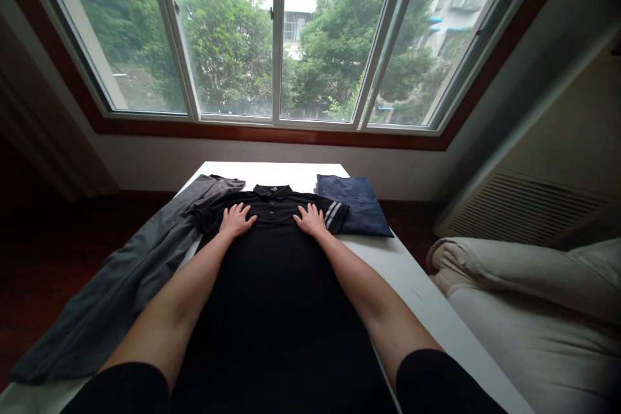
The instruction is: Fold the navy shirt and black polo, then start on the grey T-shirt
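A black polo shirt (pixel 272 215) lies spread on the white table (pixel 417 284), its collar toward the window and its buttons facing up. White stripes mark its right sleeve. My left hand (pixel 237 220) rests flat on the shirt's left shoulder area, fingers spread. On the other side of the button placket, my right hand (pixel 310 218) lies flat near the striped sleeve, fingers also apart. Where the shirt's lower part ends is hard to tell, since it merges with black clothing close to me.
Grey trousers (pixel 140 262) stretch along the table's left side and hang past its edge. A folded dark blue garment (pixel 356 207) sits at the back right, touching the striped sleeve. A beige sofa (pixel 524 297) stands to the right. The window (pixel 276 45) is beyond the table.
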Demonstrator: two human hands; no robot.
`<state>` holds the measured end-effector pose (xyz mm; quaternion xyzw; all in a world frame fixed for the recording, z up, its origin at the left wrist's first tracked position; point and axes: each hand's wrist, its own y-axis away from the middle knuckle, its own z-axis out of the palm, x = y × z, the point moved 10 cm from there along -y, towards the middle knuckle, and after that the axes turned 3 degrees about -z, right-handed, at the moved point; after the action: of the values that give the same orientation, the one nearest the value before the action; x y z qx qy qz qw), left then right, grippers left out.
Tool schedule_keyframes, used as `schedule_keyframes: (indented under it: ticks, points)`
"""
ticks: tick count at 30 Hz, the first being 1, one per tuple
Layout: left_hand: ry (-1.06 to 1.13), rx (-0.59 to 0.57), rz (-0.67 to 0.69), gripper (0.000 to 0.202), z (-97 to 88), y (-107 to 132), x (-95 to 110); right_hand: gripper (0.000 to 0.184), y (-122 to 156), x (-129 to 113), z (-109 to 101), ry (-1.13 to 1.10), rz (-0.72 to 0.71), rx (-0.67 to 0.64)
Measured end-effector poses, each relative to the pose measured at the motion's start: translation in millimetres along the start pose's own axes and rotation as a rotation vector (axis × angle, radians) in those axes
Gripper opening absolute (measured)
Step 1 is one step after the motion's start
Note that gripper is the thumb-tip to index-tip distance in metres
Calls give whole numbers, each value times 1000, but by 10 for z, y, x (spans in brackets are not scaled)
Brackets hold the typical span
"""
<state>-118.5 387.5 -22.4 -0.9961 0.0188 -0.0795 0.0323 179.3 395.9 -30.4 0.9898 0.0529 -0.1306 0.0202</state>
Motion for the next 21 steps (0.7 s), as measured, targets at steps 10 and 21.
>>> schedule_keyframes:
  ticks: [10,21]
  points:
    - [105,165,240,39,-490,774,584,45,301,270,-815,-136,-101,320]
    - [237,-181,943,69,-217,2610,2112,53,441,1352,-984,54,377,357]
